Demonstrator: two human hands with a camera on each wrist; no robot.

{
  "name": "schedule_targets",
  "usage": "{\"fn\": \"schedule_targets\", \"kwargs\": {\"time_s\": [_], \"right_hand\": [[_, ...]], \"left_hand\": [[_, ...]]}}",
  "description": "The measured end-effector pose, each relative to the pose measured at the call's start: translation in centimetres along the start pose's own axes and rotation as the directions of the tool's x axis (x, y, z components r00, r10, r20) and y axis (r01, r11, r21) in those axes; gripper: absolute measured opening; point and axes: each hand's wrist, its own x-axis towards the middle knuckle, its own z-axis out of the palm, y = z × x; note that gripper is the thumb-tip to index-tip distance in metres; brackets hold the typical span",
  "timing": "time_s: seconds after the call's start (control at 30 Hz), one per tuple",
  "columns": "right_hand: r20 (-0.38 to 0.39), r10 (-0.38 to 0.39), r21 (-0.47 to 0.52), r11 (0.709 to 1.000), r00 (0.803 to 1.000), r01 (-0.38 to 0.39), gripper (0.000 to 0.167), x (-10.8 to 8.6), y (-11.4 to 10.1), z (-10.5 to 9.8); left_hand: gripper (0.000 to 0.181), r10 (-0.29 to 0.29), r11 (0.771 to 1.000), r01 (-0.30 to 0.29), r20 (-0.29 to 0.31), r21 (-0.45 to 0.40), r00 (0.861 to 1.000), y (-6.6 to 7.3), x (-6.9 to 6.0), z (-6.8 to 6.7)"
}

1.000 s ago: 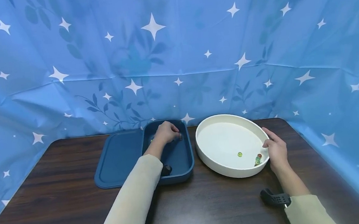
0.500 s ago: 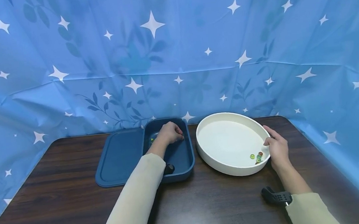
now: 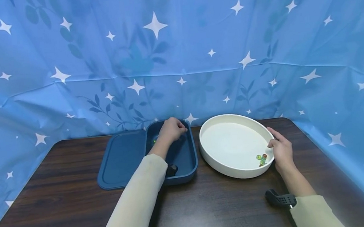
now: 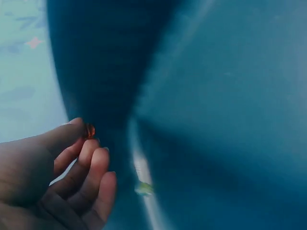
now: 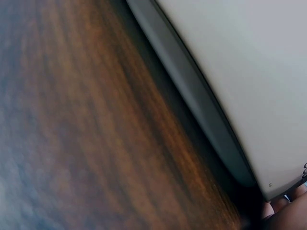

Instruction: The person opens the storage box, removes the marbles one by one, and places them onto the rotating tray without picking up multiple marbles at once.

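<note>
My left hand [image 3: 171, 130] is over the far end of a dark blue rectangular box [image 3: 184, 160]. Thumb and fingertips pinch a small reddish-orange glass marble [image 4: 90, 131], clear of the box wall in the left wrist view. Inside the box lies a greenish marble [image 4: 144, 188]; the forearm hides part of the interior. With my right hand [image 3: 282, 151] I grip the right rim of a round white tray [image 3: 230, 141]. Several green and red marbles [image 3: 262, 160] cluster against the tray's near right wall. The right wrist view shows only my fingers [image 5: 288, 211] at its lower corner.
A flat blue lid [image 3: 124, 159] lies left of the box. Dark wood table [image 3: 191, 215] spreads in front. Behind hangs a blue star-patterned cloth [image 3: 176, 55]. Black wrist devices [image 3: 279, 198] sit at both wrists.
My left hand has risen slightly toward the box's far edge, now pinching the marble. A lone green marble in the tray rolled right and joined the cluster. My right hand keeps its grip.
</note>
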Motion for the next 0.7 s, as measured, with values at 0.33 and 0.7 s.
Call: {"fn": "schedule_targets", "kwargs": {"time_s": [0.33, 0.7], "right_hand": [[-0.001, -0.005, -0.009, 1.000, 1.000, 0.005, 0.075, 0.3, -0.3, -0.1], [0.008, -0.001, -0.020, 1.000, 1.000, 0.001, 0.075, 0.2, 0.1, -0.2]], "left_hand": [[0.026, 0.152, 0.972, -0.153, -0.019, -0.181, 0.988, 5.0, -1.9, -1.9], [0.016, 0.226, 0.970, -0.217, 0.074, -0.113, 0.971, 10.3, -3.3, 2.1]]}}
